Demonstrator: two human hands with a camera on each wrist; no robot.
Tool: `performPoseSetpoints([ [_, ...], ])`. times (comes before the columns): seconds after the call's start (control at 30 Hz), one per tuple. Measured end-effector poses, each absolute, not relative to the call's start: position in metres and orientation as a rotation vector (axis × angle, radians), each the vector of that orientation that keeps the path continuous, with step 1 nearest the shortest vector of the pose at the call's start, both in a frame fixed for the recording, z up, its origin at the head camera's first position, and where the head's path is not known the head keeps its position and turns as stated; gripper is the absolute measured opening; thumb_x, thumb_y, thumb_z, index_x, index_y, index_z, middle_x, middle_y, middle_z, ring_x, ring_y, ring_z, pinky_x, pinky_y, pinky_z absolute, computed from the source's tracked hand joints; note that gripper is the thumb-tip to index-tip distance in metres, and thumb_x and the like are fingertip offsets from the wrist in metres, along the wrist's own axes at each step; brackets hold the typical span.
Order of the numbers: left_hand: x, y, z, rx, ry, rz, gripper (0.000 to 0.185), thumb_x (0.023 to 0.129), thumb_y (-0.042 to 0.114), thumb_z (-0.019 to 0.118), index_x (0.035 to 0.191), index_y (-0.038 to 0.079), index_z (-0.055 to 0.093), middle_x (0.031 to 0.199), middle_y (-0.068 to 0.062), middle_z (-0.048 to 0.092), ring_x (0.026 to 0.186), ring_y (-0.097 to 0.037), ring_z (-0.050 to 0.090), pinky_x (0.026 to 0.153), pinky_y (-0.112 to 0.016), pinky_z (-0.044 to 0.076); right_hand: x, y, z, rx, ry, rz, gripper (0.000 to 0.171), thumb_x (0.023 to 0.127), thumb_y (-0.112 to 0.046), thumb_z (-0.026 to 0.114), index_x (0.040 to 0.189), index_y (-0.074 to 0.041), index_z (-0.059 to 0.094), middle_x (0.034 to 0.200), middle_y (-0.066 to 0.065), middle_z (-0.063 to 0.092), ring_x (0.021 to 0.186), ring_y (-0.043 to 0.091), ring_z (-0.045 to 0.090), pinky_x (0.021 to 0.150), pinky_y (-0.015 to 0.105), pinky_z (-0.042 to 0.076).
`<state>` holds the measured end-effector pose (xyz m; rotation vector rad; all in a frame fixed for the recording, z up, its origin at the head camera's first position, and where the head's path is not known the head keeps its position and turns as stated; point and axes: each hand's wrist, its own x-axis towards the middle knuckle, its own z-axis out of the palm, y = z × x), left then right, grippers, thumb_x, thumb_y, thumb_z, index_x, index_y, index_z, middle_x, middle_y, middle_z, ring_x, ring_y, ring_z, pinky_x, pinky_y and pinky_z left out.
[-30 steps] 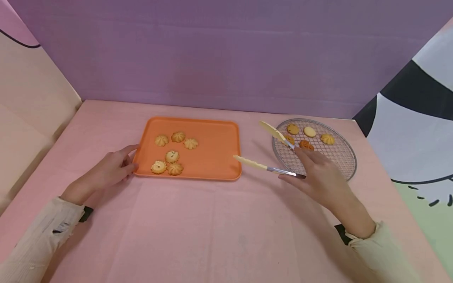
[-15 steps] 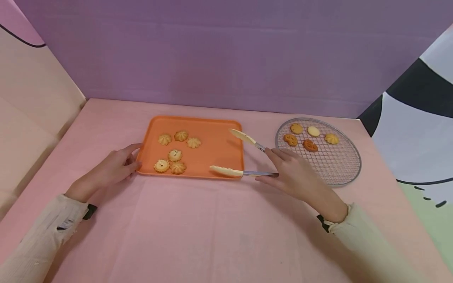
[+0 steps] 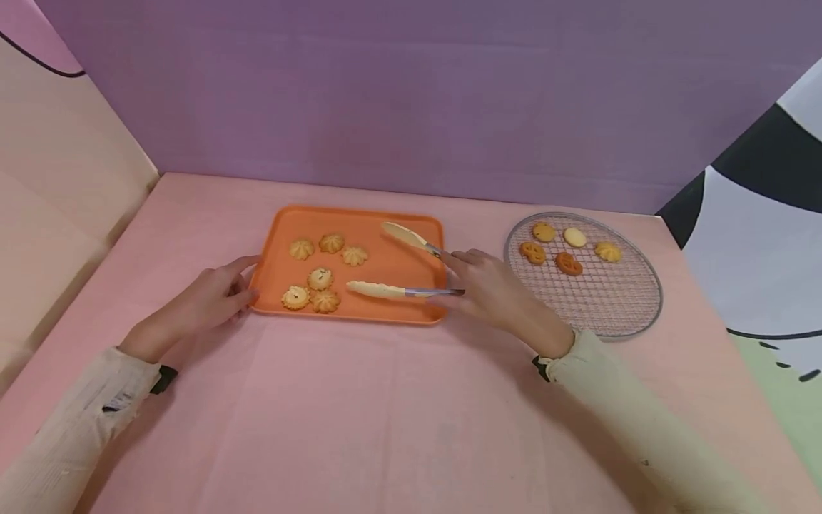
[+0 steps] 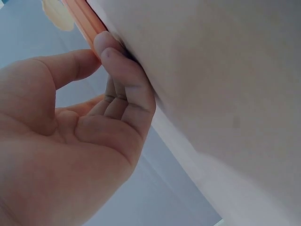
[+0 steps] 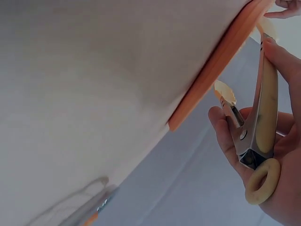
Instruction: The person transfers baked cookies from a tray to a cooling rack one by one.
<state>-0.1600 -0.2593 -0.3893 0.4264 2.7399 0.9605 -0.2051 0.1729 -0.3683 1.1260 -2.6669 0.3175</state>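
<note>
My left hand (image 3: 208,303) pinches the left edge of the orange tray (image 3: 385,310); the left wrist view shows the thumb and curled fingers at its rim (image 4: 87,23). Several star-shaped cookies (image 3: 354,255) lie on the tray's left half, two of them with pale tops. My right hand (image 3: 491,289) grips a pair of tongs (image 3: 432,292) with cream tips and metal arms. The arms are spread wide over the right half of the tray, with nothing between the tips. In the right wrist view the tongs' cream ring (image 5: 262,181) sticks out by the palm.
To the right of the tray lies a round wire rack (image 3: 597,307) with several cookies, among them a pretzel-shaped one (image 3: 569,264) and a pale round one (image 3: 574,237). A purple wall (image 3: 411,100) closes off the back of the pink tabletop (image 3: 385,414).
My right hand has moved left with the tongs, from over the wire rack to over the tray's right half. My left hand keeps its hold on the tray edge.
</note>
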Motion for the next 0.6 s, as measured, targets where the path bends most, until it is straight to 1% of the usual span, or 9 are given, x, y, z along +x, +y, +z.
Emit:
performPoseSetpoints([
  [0.03, -0.160, -0.259, -0.389, 0.426, 2.742, 0.958, 0.060, 0.099, 0.009, 0.060, 0.151, -0.003, 0.031, 0.075, -0.003, 0.062, 0.059, -0.015, 0.056, 0.057, -0.026, 0.048, -0.207, 0.171, -0.369, 1.126, -2.674, 0.324, 0.077, 0.083, -0.053, 0.075, 0.130, 0.006, 0.061, 0.116, 0.019, 0.069, 0.100, 0.033, 0.066, 0.086, 0.047, 0.054],
  [0.1, -0.160, -0.259, -0.390, 0.426, 2.745, 0.955, 0.060, 0.099, 0.008, 0.060, 0.150, -0.003, 0.031, 0.075, -0.003, 0.062, 0.059, -0.015, 0.056, 0.058, -0.026, 0.048, -0.211, 0.166, -0.371, 1.127, -2.695, 0.336, 0.076, 0.084, -0.053, 0.075, 0.131, 0.005, 0.061, 0.110, 0.018, 0.070, 0.096, 0.031, 0.065, 0.083, 0.045, 0.055],
  [0.17, -0.161, -0.259, -0.390, 0.428, 2.749, 0.951, 0.059, 0.099, 0.008, 0.060, 0.150, -0.003, 0.032, 0.074, -0.003, 0.062, 0.059, -0.015, 0.057, 0.059, -0.026, 0.048, -0.215, 0.162, -0.371, 1.122, -2.722, 0.349, 0.076, 0.085, -0.053, 0.074, 0.133, 0.005, 0.059, 0.098, 0.013, 0.070, 0.088, 0.028, 0.063, 0.077, 0.042, 0.054],
  [0.27, -0.161, -0.259, -0.390, 0.425, 2.744, 0.955, 0.059, 0.099, 0.008, 0.059, 0.150, -0.004, 0.032, 0.075, -0.004, 0.062, 0.059, -0.016, 0.057, 0.058, -0.026, 0.048, -0.220, 0.156, -0.370, 1.123, -2.753, 0.364, 0.076, 0.085, -0.051, 0.074, 0.137, 0.003, 0.057, 0.078, 0.006, 0.061, 0.076, 0.023, 0.056, 0.069, 0.038, 0.050],
  [0.33, -0.162, -0.258, -0.390, 0.422, 2.741, 0.959, 0.059, 0.099, 0.008, 0.059, 0.150, -0.004, 0.031, 0.075, -0.004, 0.062, 0.060, -0.016, 0.057, 0.058, -0.026, 0.049, -0.223, 0.152, -0.370, 1.126, -2.762, 0.366, 0.076, 0.085, -0.051, 0.075, 0.137, 0.002, 0.057, 0.073, 0.004, 0.056, 0.073, 0.021, 0.053, 0.068, 0.036, 0.048],
  [0.43, -0.161, -0.259, -0.390, 0.416, 2.739, 0.959, 0.059, 0.099, 0.008, 0.060, 0.150, -0.004, 0.031, 0.075, -0.004, 0.061, 0.060, -0.016, 0.057, 0.057, -0.026, 0.048, -0.227, 0.147, -0.371, 1.134, -2.771, 0.371, 0.074, 0.085, -0.051, 0.076, 0.135, 0.002, 0.060, 0.072, 0.004, 0.056, 0.072, 0.020, 0.052, 0.069, 0.035, 0.048],
  [0.6, -0.160, -0.259, -0.391, 0.409, 2.741, 0.959, 0.060, 0.099, 0.009, 0.060, 0.150, -0.003, 0.032, 0.074, -0.003, 0.061, 0.060, -0.016, 0.056, 0.057, -0.025, 0.047, -0.229, 0.142, -0.371, 1.129, -2.792, 0.456, 0.064, 0.082, -0.043, 0.081, 0.124, 0.004, 0.067, 0.076, 0.008, 0.064, 0.069, 0.020, 0.052, 0.067, 0.035, 0.048],
])
